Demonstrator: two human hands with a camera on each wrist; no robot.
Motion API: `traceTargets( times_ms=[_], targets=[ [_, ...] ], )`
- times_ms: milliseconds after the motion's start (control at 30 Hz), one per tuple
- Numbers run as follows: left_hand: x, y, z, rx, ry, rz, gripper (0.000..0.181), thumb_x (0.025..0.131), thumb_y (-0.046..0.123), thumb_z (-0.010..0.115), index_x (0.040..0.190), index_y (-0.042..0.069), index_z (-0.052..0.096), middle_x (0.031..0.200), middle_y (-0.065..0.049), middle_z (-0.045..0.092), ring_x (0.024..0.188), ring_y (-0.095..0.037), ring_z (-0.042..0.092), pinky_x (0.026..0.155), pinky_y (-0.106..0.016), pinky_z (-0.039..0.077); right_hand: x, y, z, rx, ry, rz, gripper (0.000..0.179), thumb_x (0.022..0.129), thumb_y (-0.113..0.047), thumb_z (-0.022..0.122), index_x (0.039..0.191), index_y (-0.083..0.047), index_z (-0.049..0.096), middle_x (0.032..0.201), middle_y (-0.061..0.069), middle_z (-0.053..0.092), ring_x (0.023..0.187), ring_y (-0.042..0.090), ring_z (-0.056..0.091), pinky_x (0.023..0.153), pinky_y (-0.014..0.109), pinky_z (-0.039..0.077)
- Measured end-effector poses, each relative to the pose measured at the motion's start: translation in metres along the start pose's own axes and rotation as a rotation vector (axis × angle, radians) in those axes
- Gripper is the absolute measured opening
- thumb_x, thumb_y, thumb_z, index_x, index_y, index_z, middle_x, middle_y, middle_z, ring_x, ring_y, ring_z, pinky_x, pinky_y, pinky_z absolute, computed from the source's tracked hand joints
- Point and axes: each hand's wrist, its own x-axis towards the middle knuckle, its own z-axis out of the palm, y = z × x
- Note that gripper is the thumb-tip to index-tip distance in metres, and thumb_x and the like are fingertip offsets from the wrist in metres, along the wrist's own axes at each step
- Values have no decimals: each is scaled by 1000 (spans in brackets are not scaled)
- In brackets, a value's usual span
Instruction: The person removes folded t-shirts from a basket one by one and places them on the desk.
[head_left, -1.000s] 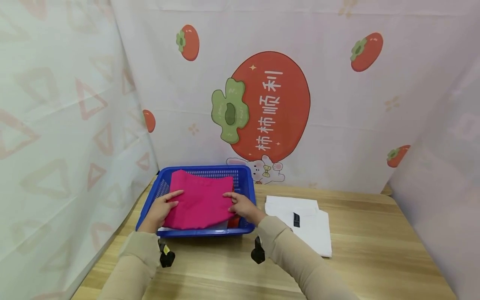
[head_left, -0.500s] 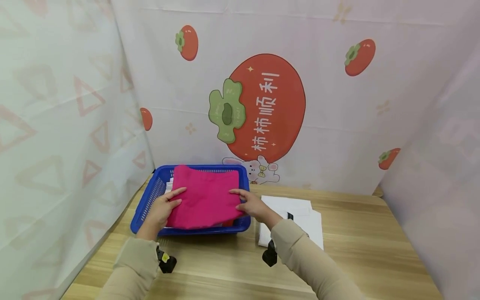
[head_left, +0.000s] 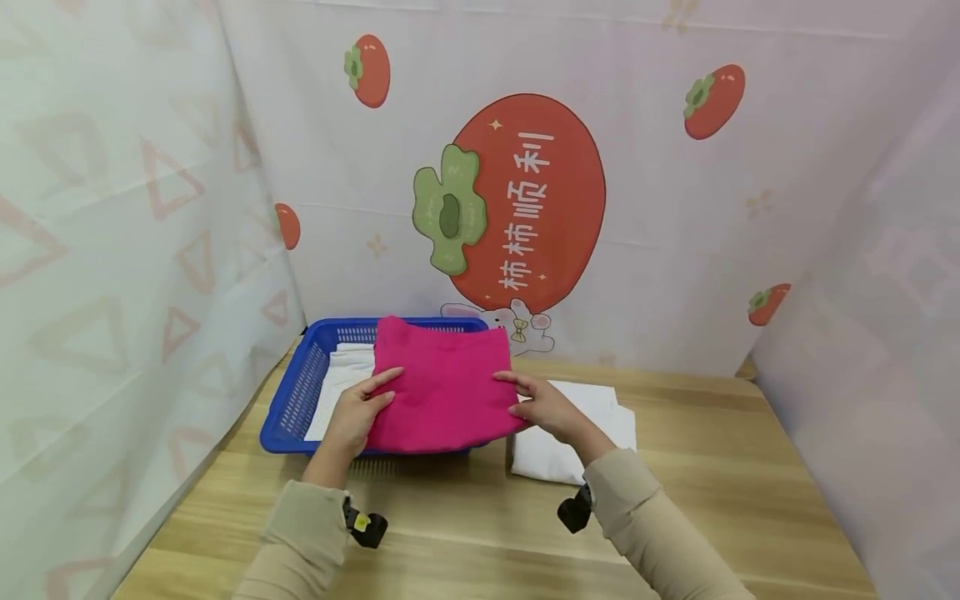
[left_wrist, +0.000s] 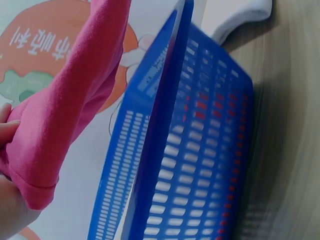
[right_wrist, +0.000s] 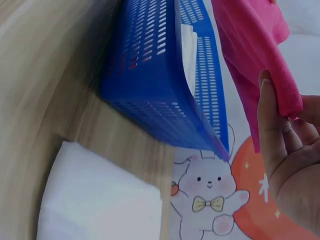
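A folded bright pink cloth garment (head_left: 446, 387) is held between both hands, raised above the blue plastic basket (head_left: 283, 412). My left hand (head_left: 352, 417) pinches its left edge, thumb and fingers on either side. The right hand (head_left: 551, 410) pinches the opposite edge, and in the right wrist view the thumb presses against the pink fold (right_wrist: 285, 95). Inside the basket lies folded white cloth (head_left: 330, 400). Red shows through the basket's holes (left_wrist: 201, 107) in the left wrist view. The pink garment hides the basket's right part in the head view.
On the wooden table (head_left: 720, 467), right of the basket, lies a folded white garment (head_left: 543, 458), partly behind my right hand and forearm. A printed curtain (head_left: 637, 292) stands behind the table, with more hanging cloth at both sides.
Both hands have lifted the pink garment out of the basket and carried it to the right. White cloth in the basket has come into view on the left.
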Motion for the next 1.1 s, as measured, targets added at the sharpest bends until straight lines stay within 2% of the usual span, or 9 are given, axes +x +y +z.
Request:
traceTargets(
  times_ms=[200, 367, 500, 667, 833, 1000, 1100],
  targets=[
    [-10, -11, 25, -48, 6, -15, 36, 83, -2, 49, 118, 5, 53, 131, -11, 36, 109, -25, 40, 74, -31, 44, -26, 13, -13, -9, 7, -14, 48, 83, 8, 43, 129, -4, 37, 130, 24, 32, 77, 22, 58, 65, 34, 48],
    [-15, -18, 44, -53, -29, 35, 35, 81, -5, 51, 115, 3, 56, 128, -14, 40, 113, -26, 37, 78, -35, 43, -48, 23, -23, -18, 5, -40, 49, 83, 7, 43, 130, -2, 35, 128, 26, 34, 81, 23, 57, 67, 34, 48],
    [-14, -19, 58, -7, -101, 69, 34, 82, -1, 52, 115, 8, 58, 129, -13, 40, 118, -26, 33, 83, -39, 41, -64, 27, -36, -61, 33, -42, 48, 83, 6, 44, 129, -2, 36, 123, 27, 38, 81, 23, 58, 68, 33, 47],
    [-13, -19, 78, 41, -197, 100, 34, 83, 2, 53, 115, 12, 58, 128, -13, 40, 116, -28, 35, 81, -37, 42, -84, 35, -52, -83, 59, -20, 48, 83, 3, 47, 130, -4, 36, 128, 26, 33, 77, 24, 59, 67, 32, 47],
    [-13, -19, 97, 100, -265, 120, 34, 83, 4, 54, 115, 14, 58, 128, -15, 40, 117, -29, 34, 82, -37, 41, -103, 45, -64, -59, 53, -55, 49, 83, 2, 47, 130, -2, 34, 126, 29, 33, 78, 25, 59, 66, 33, 48],
    [-13, -17, 115, 205, -337, 143, 34, 84, 7, 54, 116, 19, 58, 126, -13, 42, 113, -28, 38, 81, -37, 41, -123, 50, -71, -7, 83, -7, 51, 85, 3, 46, 132, 1, 28, 125, 34, 29, 83, 26, 57, 66, 34, 48],
    [-11, -19, 128, 269, -370, 135, 35, 84, 8, 54, 115, 23, 58, 124, -10, 45, 107, -24, 42, 77, -34, 42, -136, 57, -75, 14, 97, 12, 52, 85, 1, 46, 132, 3, 24, 124, 35, 28, 85, 25, 57, 67, 35, 48]
  ],
)
